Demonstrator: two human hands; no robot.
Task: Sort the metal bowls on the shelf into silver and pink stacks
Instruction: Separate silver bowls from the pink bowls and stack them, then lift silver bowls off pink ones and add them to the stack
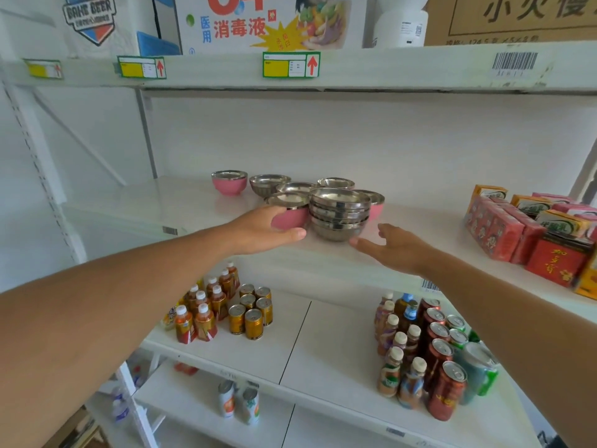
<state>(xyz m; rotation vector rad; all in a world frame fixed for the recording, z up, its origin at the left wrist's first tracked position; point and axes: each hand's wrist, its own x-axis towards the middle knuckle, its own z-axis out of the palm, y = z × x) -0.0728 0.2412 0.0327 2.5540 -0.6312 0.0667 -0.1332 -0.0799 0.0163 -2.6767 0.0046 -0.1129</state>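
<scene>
— Bowls, where, seen from the head camera?
— Grouped on middle shelf, mid-span. Stack of silver bowls at front centre; pink bowl touching its left side, another pink bowl half hidden behind its right. 3 single silver bowls behind, 1 lone pink bowl far left.
— Hands?
— Left hand curled round near pink bowl, thumb underneath. Right hand flat, fingers straight, holding nothing, just beside stack's base.
— Elsewhere?
— Drink cartons far right; bottles and cans on lower shelf.
</scene>
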